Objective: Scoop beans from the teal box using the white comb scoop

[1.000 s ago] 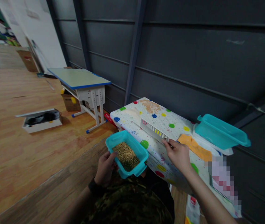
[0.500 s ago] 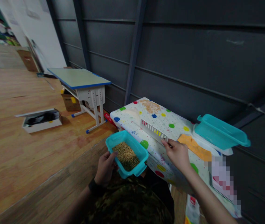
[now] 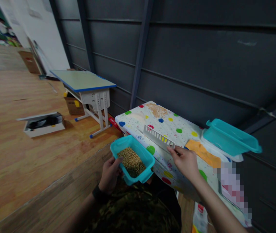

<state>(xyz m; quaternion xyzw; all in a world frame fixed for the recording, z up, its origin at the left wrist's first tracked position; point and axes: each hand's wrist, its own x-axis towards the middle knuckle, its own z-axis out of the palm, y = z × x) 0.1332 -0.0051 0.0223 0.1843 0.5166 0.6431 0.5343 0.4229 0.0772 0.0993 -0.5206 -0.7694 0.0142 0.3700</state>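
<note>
**Hand Positions at the Covered Table**

The table, under a dotted cover, is the reference for all positions. The hands are apart from each other. The left hand is clamped on the rim of a teal container, thumb on the inside. The container is at the table's near edge, toward its left end, and holds round tan beans. The right hand grips one end of a slotted strip above the tabletop; contact with the cover cannot be determined. Pale flakes and white powder lie at the table's left end. An orange cloth and a second teal container occupy the table's right part. A desk stands beyond the table's left end.
</note>
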